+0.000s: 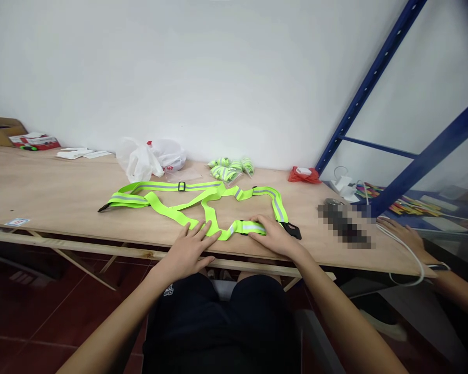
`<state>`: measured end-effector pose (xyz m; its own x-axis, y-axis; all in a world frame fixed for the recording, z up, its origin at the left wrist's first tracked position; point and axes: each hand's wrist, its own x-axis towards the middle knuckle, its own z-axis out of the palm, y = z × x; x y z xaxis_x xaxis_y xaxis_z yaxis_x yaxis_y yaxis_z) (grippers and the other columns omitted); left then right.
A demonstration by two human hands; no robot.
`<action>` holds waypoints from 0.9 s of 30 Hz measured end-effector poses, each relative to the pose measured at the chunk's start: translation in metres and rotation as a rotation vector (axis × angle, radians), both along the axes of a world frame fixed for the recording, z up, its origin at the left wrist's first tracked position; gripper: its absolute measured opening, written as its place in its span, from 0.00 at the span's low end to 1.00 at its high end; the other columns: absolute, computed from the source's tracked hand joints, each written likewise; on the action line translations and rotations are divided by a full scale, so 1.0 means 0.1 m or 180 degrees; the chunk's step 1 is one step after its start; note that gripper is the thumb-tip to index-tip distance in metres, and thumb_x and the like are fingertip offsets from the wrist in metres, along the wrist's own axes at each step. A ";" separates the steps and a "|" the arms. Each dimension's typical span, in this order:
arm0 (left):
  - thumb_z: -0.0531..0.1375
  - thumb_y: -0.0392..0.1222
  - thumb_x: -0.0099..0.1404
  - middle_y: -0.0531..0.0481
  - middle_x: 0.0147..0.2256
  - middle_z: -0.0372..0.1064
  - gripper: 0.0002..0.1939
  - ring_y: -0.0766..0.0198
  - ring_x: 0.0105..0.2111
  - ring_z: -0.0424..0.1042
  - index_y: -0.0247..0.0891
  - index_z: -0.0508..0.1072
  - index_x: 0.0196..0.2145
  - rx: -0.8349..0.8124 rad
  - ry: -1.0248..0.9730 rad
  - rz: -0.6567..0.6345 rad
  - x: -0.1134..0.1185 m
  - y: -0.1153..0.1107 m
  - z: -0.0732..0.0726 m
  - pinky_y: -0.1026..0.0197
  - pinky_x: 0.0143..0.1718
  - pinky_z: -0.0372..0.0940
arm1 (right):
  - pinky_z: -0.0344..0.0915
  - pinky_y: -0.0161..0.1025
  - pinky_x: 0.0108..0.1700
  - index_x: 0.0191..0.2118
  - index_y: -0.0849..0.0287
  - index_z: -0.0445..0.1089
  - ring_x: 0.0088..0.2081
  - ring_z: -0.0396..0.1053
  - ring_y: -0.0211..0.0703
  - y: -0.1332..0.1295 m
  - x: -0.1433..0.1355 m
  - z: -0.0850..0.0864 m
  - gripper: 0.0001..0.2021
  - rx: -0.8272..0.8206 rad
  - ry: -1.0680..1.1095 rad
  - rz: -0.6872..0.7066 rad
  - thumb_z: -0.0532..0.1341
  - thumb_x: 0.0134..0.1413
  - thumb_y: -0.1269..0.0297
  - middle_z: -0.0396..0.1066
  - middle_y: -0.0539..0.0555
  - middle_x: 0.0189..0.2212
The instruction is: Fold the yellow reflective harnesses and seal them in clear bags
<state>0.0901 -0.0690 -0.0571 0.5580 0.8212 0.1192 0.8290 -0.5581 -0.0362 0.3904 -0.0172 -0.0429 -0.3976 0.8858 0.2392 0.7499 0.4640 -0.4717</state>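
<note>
A neon-yellow reflective vest (167,208) made of elastic straps with grey stripes lies loosely spread on the wooden table. Black adjusters sit along its straps, one of them a slider (181,186) on the back strap. A black buckle (292,230) ends it at the right. My left hand (191,249) lies at the table's front edge, fingers spread, their tips on the lower strap. Over the front right strap, just left of the buckle, rests my right hand (273,238) with its fingers stretched out; part of the strap is hidden under it.
Bagged yellow-green strap bundles (228,169) and a white plastic bag (140,158) stand by the wall. A red pouch (304,175) lies near the blue metal frame (366,93). Right of a blurred-out object, another person's hand (403,236) rests beside a white cable (407,249).
</note>
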 end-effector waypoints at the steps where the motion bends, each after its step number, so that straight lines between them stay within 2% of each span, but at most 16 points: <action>1: 0.57 0.51 0.70 0.41 0.71 0.43 0.34 0.43 0.70 0.45 0.52 0.51 0.71 -0.0013 -0.0004 0.0004 0.00 0.00 0.00 0.35 0.66 0.46 | 0.65 0.49 0.55 0.50 0.54 0.69 0.52 0.70 0.52 -0.01 0.02 -0.01 0.15 -0.0087 0.0118 -0.0058 0.61 0.57 0.60 0.74 0.56 0.50; 7: 0.57 0.51 0.71 0.41 0.72 0.42 0.34 0.43 0.70 0.45 0.51 0.52 0.70 -0.0098 -0.0018 0.0012 0.00 0.00 0.01 0.35 0.66 0.44 | 0.66 0.43 0.49 0.39 0.54 0.65 0.45 0.71 0.49 -0.02 0.10 -0.03 0.08 -0.0124 0.0794 -0.0177 0.59 0.51 0.62 0.73 0.51 0.40; 12: 0.56 0.51 0.71 0.40 0.71 0.42 0.33 0.42 0.71 0.44 0.50 0.52 0.70 -0.0108 0.0011 0.0021 0.00 0.00 0.02 0.34 0.66 0.44 | 0.66 0.45 0.48 0.35 0.54 0.63 0.45 0.73 0.50 -0.06 0.15 -0.06 0.05 -0.0002 0.0899 -0.0184 0.58 0.52 0.62 0.75 0.53 0.41; 16: 0.56 0.51 0.71 0.41 0.71 0.42 0.33 0.42 0.70 0.44 0.51 0.53 0.70 -0.0090 -0.0033 -0.0029 0.00 0.00 0.01 0.34 0.66 0.45 | 0.66 0.45 0.46 0.32 0.53 0.62 0.44 0.73 0.50 -0.18 0.19 -0.08 0.04 0.0538 0.0566 -0.0263 0.58 0.56 0.64 0.77 0.55 0.42; 19: 0.56 0.50 0.71 0.41 0.71 0.42 0.33 0.42 0.70 0.45 0.51 0.53 0.70 -0.0103 -0.0032 0.0015 0.00 0.00 0.01 0.35 0.66 0.44 | 0.66 0.44 0.45 0.29 0.53 0.62 0.42 0.73 0.49 -0.27 0.23 -0.08 0.07 0.1071 0.0158 -0.0200 0.56 0.59 0.69 0.77 0.55 0.37; 22: 0.57 0.50 0.71 0.42 0.71 0.43 0.33 0.43 0.70 0.45 0.51 0.53 0.70 -0.0092 -0.0021 0.0058 0.01 0.00 0.01 0.36 0.67 0.43 | 0.66 0.45 0.47 0.28 0.54 0.65 0.43 0.74 0.50 -0.34 0.28 -0.08 0.10 0.1371 -0.0209 -0.0197 0.54 0.58 0.74 0.78 0.55 0.36; 24: 0.56 0.51 0.71 0.42 0.71 0.43 0.33 0.43 0.70 0.45 0.50 0.53 0.70 -0.0065 -0.0026 0.0028 0.00 0.00 -0.01 0.36 0.67 0.43 | 0.66 0.47 0.51 0.30 0.54 0.69 0.45 0.74 0.50 -0.38 0.32 -0.10 0.10 0.1499 -0.0435 -0.0198 0.55 0.59 0.73 0.78 0.55 0.38; 27: 0.56 0.51 0.71 0.41 0.71 0.42 0.33 0.43 0.71 0.44 0.50 0.53 0.70 -0.0024 -0.0046 -0.0022 -0.01 0.01 -0.02 0.35 0.67 0.44 | 0.63 0.52 0.58 0.38 0.55 0.75 0.48 0.74 0.51 -0.46 0.39 -0.17 0.10 0.1721 -0.0686 -0.0209 0.56 0.65 0.66 0.79 0.56 0.42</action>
